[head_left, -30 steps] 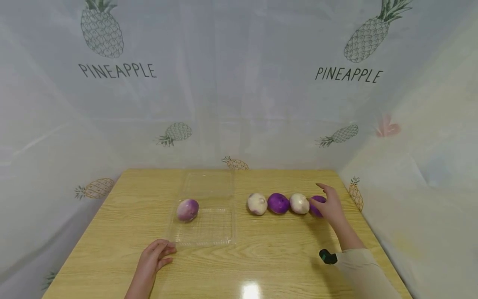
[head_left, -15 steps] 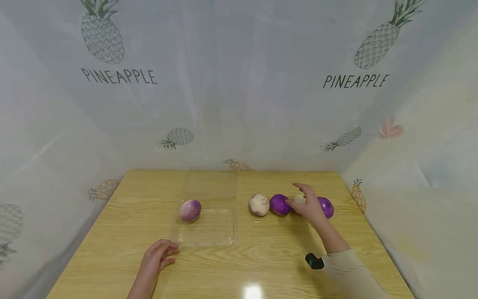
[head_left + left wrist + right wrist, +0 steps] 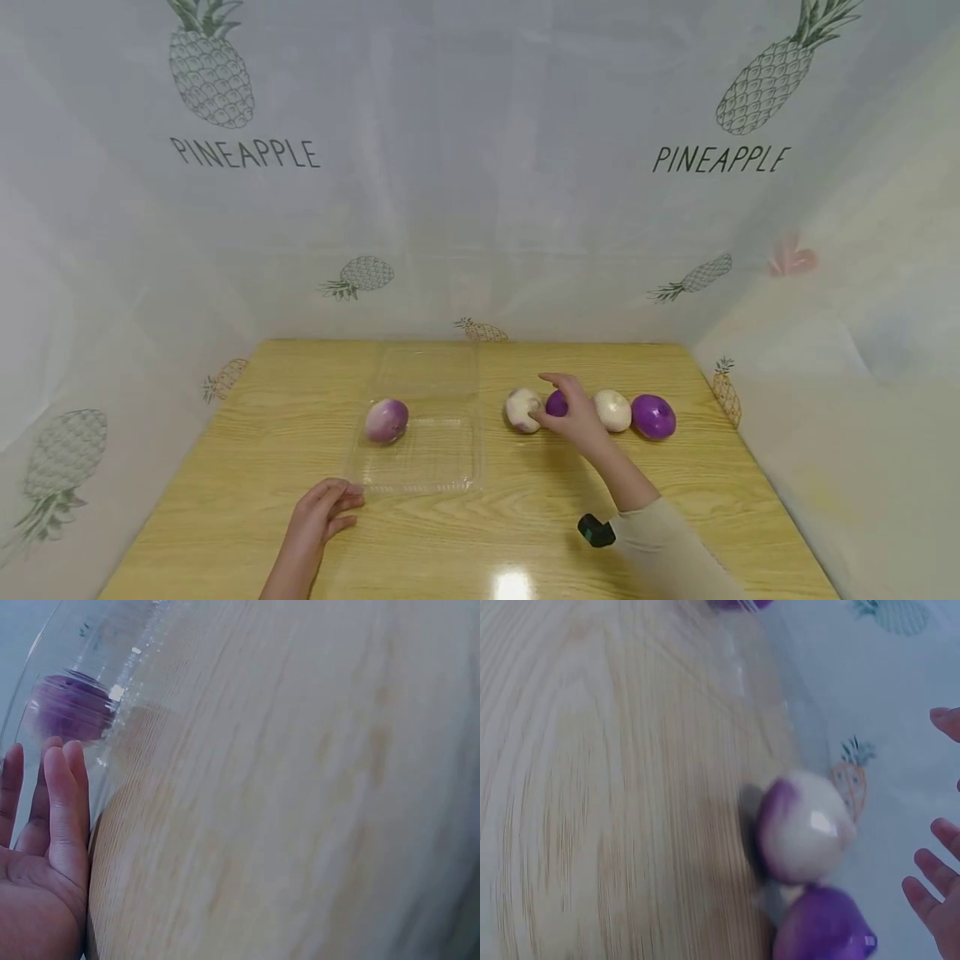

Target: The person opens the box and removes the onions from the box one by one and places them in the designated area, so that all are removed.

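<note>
A clear plastic clamshell box (image 3: 442,479) lies with its lid folded back at the left of the table. In it, on the left side, sits one purple-and-white turnip (image 3: 387,421). My left hand (image 3: 322,512) rests at the box's near left corner, fingers mostly straight. To the right of the box stands a row: a white turnip with purple patches (image 3: 520,410), a purple turnip (image 3: 557,403), a white turnip (image 3: 613,411) and a purple turnip (image 3: 654,417). Over the left part of that row hovers my right hand (image 3: 577,417), thumb and fingers spread, holding nothing and partly hiding the left purple turnip.
The wooden table (image 3: 450,550) stands against a pale curtain (image 3: 480,208) printed with pineapples, which also hangs along both sides. A black wrist device (image 3: 596,531) sits at the right sleeve.
My right hand has moved left along the row, from the rightmost purple turnip to the two at the left. The turnips and my left hand keep their places.
</note>
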`<state>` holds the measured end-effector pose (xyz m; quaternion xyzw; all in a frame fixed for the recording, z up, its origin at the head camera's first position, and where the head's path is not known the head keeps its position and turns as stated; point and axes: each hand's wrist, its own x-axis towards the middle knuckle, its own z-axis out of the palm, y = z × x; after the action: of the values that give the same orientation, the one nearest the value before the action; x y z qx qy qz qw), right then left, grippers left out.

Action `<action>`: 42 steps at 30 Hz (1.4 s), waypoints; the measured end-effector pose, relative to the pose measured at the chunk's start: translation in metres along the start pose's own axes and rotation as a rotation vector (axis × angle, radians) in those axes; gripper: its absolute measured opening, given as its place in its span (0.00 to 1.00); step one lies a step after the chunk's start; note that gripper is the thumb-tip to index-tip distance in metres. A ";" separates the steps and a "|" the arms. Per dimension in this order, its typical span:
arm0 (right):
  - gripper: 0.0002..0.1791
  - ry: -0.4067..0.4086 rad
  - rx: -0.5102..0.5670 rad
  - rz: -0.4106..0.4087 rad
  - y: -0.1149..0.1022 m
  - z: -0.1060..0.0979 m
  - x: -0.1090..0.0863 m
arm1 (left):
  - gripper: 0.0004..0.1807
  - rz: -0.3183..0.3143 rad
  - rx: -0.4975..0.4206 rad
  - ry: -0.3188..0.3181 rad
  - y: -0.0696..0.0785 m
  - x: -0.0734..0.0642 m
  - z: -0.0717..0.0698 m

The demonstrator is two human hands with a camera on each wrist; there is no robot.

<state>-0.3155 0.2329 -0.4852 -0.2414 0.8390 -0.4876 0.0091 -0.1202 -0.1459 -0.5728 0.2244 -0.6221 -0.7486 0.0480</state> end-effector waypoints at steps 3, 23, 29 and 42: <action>0.37 -0.021 0.011 -0.018 -0.005 0.012 0.004 | 0.15 0.003 0.000 -0.005 0.000 0.000 0.000; 0.36 -0.151 0.080 -0.043 -0.035 0.087 0.020 | 0.14 0.020 -0.028 0.007 -0.002 -0.001 0.003; 0.36 -0.196 0.055 -0.081 -0.044 0.103 0.029 | 0.12 0.021 -0.048 0.024 -0.004 0.003 0.003; 0.36 -0.273 0.031 -0.091 -0.060 0.135 0.042 | 0.12 0.044 -0.031 0.009 -0.003 0.001 0.004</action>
<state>-0.2949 0.0812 -0.4972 -0.3433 0.8105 -0.4629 0.1045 -0.1219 -0.1422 -0.5750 0.2131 -0.6149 -0.7559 0.0705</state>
